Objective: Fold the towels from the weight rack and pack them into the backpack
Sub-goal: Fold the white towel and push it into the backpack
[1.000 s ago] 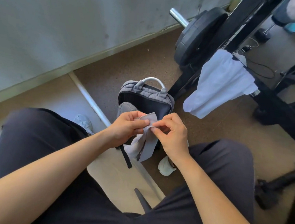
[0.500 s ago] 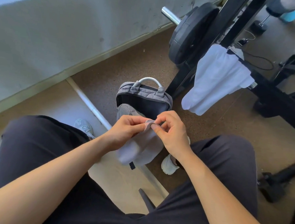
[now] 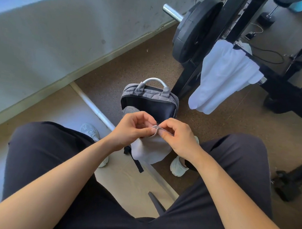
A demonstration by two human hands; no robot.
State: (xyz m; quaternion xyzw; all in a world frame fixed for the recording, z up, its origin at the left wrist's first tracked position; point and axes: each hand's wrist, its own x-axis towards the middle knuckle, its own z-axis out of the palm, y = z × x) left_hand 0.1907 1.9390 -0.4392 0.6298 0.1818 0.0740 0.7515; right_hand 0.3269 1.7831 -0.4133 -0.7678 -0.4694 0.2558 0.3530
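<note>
The white towel (image 3: 223, 75) is hanging off a bar of the weight rack (image 3: 233, 16), up and to the right of the backpack (image 3: 148, 103), well apart from both hands and not yet folded. The backpack is standing upright on the floor between the person's feet, its dark mouth looking open and facing up, its handle on the far side. Just on the near side of the backpack, the grey towel (image 3: 150, 150) is dangling as a short doubled-over pad, its long axis running down from its top edge. The left hand (image 3: 131, 129) and the right hand (image 3: 179, 136) are meeting at that top edge, each pinching it between thumb and fingertips, the other fingers curled in. Both are sitting about equally near the backpack's opening, which is lying straight ahead and a little lower. My read: one more fold, or a short forward drop. The way over the backpack's near lip is looking open, though the rack's upright is crowding its right side.
</note>
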